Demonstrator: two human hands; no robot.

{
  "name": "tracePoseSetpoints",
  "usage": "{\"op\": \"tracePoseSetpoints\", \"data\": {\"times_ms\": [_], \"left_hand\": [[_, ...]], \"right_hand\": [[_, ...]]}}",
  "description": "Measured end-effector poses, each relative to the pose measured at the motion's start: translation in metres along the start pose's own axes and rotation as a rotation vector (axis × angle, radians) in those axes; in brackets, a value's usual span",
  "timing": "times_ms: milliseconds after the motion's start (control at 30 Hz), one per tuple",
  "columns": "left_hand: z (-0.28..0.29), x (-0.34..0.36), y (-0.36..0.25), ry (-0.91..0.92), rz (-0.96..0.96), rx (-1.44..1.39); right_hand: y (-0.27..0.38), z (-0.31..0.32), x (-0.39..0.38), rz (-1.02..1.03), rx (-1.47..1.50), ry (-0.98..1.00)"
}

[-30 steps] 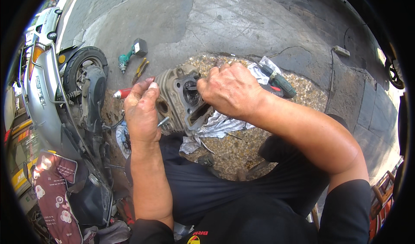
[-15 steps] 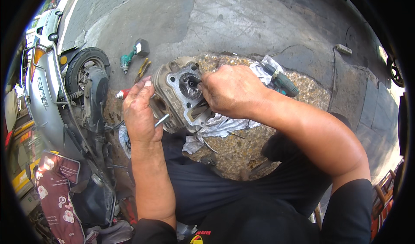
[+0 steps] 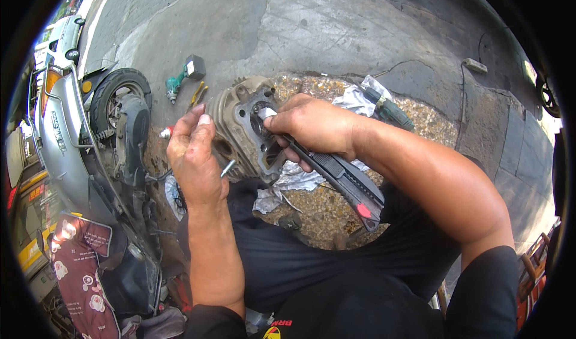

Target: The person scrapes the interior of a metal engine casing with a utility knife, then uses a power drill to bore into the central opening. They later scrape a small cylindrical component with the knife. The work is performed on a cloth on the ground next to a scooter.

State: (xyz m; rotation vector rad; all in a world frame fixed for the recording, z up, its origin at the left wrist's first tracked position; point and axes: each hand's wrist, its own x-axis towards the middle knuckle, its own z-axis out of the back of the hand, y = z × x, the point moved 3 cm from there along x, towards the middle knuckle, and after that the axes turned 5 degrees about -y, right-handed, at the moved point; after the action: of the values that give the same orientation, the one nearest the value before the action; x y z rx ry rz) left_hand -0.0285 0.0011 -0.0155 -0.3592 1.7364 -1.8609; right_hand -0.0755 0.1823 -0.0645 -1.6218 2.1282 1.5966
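In the middle, an engine cylinder head (image 3: 245, 159) stands tilted, its flat face with the round combustion chamber turned to the right. My left hand (image 3: 195, 153) steadies its finned left side, thumb and fingers partly extended; its contact points are partly hidden. A short metal stud (image 3: 228, 168) sticks out of the head near that palm. My right hand (image 3: 312, 123) is closed around a black utility knife (image 3: 339, 180) with a red end piece. The knife's blade end reaches toward the chamber, and my fingers cover part of it.
Beyond the head lie a teal cordless drill (image 3: 185, 78) and yellow-handled pliers (image 3: 198, 93). Another cordless tool (image 3: 390, 110) rests on a white rag (image 3: 355, 101) at the right. A grey scooter (image 3: 67, 126) stands close on my left, its rear wheel (image 3: 123, 93) facing the work area.
My right hand has turned, and the utility knife's handle now shows, pointing down to the right. My left hand has shifted slightly down and left along the cylinder head.
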Motion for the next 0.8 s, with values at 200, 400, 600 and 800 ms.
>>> {"op": "tracePoseSetpoints", "data": {"times_ms": [200, 400, 600, 800], "left_hand": [[0.001, 0.001, -0.007, 0.024, -0.065, -0.117], [0.003, 0.002, -0.005, 0.012, -0.059, -0.141], [0.002, -0.004, -0.005, -0.003, -0.163, 0.006], [-0.004, -0.007, -0.005, 0.022, -0.285, 0.166]], "right_hand": [[0.005, -0.002, -0.007, -0.107, 0.301, 0.096], [0.016, 0.001, -0.009, 0.000, 0.020, -0.029], [0.026, -0.002, -0.006, 0.367, -0.757, -0.327], [0.024, -0.002, -0.011, 0.365, -0.783, -0.258]]}}
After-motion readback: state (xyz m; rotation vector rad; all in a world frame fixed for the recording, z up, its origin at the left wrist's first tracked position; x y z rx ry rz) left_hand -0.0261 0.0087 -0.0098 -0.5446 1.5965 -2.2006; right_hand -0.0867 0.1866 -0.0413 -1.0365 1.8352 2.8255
